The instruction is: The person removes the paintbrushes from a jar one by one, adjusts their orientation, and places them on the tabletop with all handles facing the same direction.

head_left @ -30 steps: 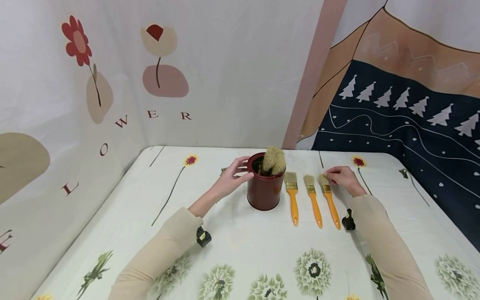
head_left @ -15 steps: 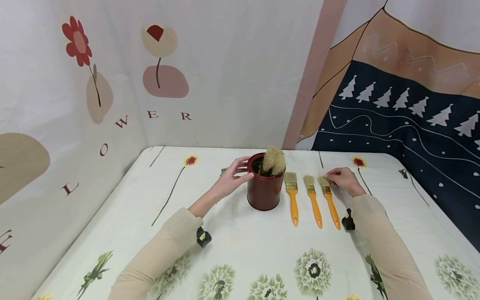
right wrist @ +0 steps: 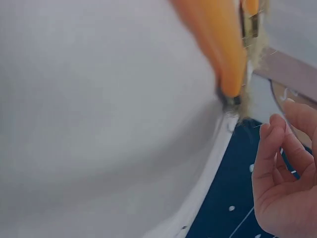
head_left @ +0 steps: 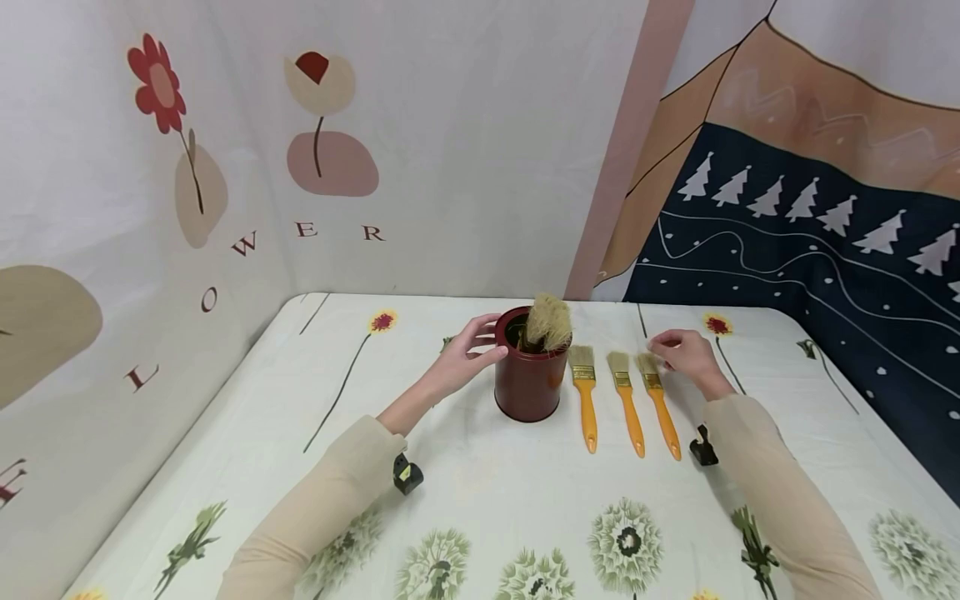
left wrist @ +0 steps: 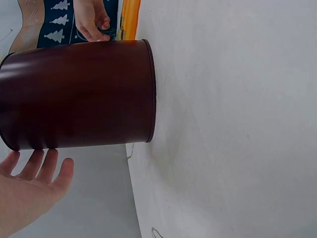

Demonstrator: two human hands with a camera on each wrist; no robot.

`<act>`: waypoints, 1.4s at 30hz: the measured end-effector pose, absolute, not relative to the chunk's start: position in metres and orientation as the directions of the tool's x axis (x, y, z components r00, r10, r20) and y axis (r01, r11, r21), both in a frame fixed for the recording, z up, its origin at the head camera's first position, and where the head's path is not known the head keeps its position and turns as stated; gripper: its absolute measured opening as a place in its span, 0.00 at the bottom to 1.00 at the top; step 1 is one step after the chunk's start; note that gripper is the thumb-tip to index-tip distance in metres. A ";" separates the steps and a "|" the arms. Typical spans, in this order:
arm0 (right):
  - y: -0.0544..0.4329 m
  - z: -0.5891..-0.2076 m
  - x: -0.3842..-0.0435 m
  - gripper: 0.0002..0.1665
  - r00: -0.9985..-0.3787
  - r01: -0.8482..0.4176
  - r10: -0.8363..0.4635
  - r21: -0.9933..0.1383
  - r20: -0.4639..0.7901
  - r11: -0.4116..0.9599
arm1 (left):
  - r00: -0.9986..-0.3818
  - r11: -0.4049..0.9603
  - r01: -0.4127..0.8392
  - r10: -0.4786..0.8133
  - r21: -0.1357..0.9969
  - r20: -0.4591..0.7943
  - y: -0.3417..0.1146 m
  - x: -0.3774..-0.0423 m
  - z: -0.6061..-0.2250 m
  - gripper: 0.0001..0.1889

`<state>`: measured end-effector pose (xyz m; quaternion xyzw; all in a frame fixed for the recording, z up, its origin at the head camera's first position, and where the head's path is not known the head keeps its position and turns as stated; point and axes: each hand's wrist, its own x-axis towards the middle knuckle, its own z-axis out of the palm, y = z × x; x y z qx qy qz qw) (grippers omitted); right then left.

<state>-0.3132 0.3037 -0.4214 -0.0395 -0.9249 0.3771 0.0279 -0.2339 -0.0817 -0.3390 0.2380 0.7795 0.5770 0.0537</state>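
A dark red can (head_left: 527, 387) stands upright on the table, a clump of pale bristles (head_left: 549, 321) sticking out of its top. My left hand (head_left: 463, 360) touches the can's left side near the rim; in the left wrist view its fingers are fairly straight against the wall. Three paintbrushes with orange handles lie in a row right of the can: a wide one (head_left: 585, 400), a middle one (head_left: 627, 404) and the rightmost one (head_left: 660, 407). Beside the rightmost brush's bristles hovers my right hand (head_left: 690, 357), fingers loosely bent, thumb apart. I see nothing held in it.
A white flower-printed cloth (head_left: 480, 483) covers the table. Printed hangings rise behind it, a pale one (head_left: 480, 167) at the back and left, a dark blue one with trees (head_left: 795, 225) at the right. The can stands close to the wide brush.
My right hand has shifted slightly off the rightmost brush's bristles, and its forearm has moved a little to the right. The left hand, can and brushes stay in place.
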 end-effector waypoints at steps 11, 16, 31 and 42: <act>0.307 -0.442 -0.325 0.23 -0.994 -0.031 0.054 -0.714 0.097 0.700 | -0.882 0.215 0.303 0.432 0.928 0.188 -0.081 -0.233 -0.339 0.29; 0.297 -0.439 -0.319 0.23 -0.992 -0.081 0.009 -0.696 0.124 0.714 | -0.882 0.216 0.304 0.432 0.928 0.189 -0.082 -0.234 -0.339 0.29; 0.272 -0.440 -0.306 0.25 -0.986 -0.155 -0.066 -0.721 0.150 0.676 | -0.880 0.210 0.305 0.435 0.929 0.190 -0.082 -0.233 -0.339 0.29; 0.218 -0.358 -0.241 0.18 -0.987 -0.155 -0.139 -0.770 0.087 0.619 | -0.880 0.208 0.306 0.435 0.929 0.192 -0.081 -0.233 -0.339 0.29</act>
